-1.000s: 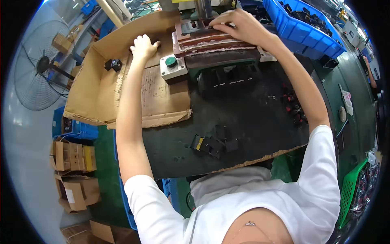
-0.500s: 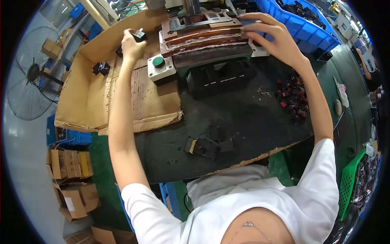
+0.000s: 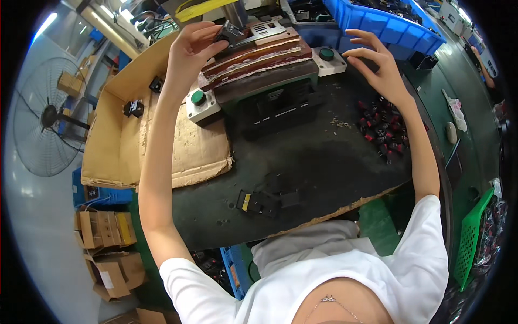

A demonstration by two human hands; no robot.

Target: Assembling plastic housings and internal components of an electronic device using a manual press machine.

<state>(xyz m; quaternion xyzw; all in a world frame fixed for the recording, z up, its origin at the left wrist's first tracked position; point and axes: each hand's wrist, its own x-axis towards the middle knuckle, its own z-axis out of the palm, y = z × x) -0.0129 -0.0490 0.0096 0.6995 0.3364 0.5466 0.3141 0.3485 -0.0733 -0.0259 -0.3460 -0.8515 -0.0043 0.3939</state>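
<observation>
My left hand (image 3: 195, 47) pinches a small black plastic housing (image 3: 230, 33) at the left end of the press fixture. That fixture (image 3: 264, 56) is a stack of reddish-brown plates with a slotted metal plate (image 3: 267, 29) on top. Whether the housing touches the metal plate, I cannot tell. Over to the right, my right hand (image 3: 380, 65) hovers with its fingers apart and nothing in them. Closest to it is a white box with a green push button (image 3: 326, 54). A matching green button (image 3: 198, 98) sits on another white box below my left hand.
An open cardboard box (image 3: 113, 146) at left holds a few black parts. Red-and-black pieces (image 3: 384, 132) lie heaped on the dark table (image 3: 318, 167), near small metal bits (image 3: 341, 123). Black housings (image 3: 261, 203) lie near the front edge. A blue crate (image 3: 388, 29) stands at back right.
My left hand has carried the black housing rightward from above the cardboard box to the fixture. My right hand has drawn away from the fixture's right end. The view has shifted slightly.
</observation>
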